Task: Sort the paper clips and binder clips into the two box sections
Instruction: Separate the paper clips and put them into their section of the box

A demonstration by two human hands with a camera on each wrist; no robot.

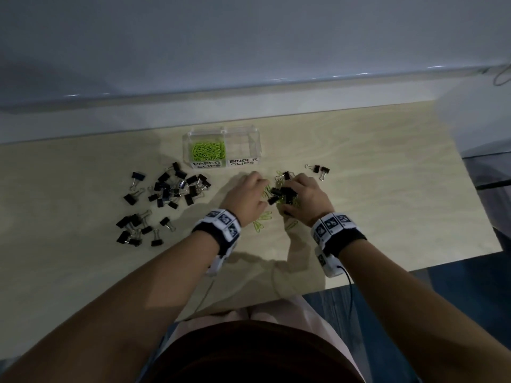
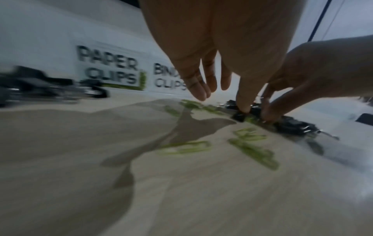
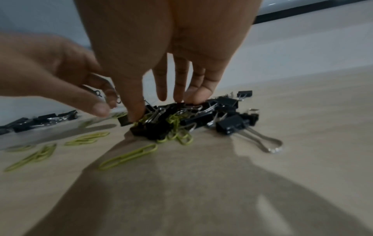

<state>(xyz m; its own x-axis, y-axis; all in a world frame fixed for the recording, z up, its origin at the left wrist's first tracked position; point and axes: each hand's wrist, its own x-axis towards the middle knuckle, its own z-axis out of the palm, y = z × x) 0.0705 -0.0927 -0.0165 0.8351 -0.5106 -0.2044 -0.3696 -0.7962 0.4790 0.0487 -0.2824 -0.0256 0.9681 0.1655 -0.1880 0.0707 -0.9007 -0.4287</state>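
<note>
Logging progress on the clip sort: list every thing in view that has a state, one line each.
Paper clips section: partly filled with green clips.
Binder clips section: empty.
Mixed pile: unsorted, under both hands.
Loose paper clips: flat on table.
Binder clip heap: unsorted, left of box.
Left hand: fingers extended, holds nothing.
Right hand: fingers touching pile.

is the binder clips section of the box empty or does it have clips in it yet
Empty. In the head view the binder clips section shows only clear plastic, while the paper clips section holds green clips.
</note>
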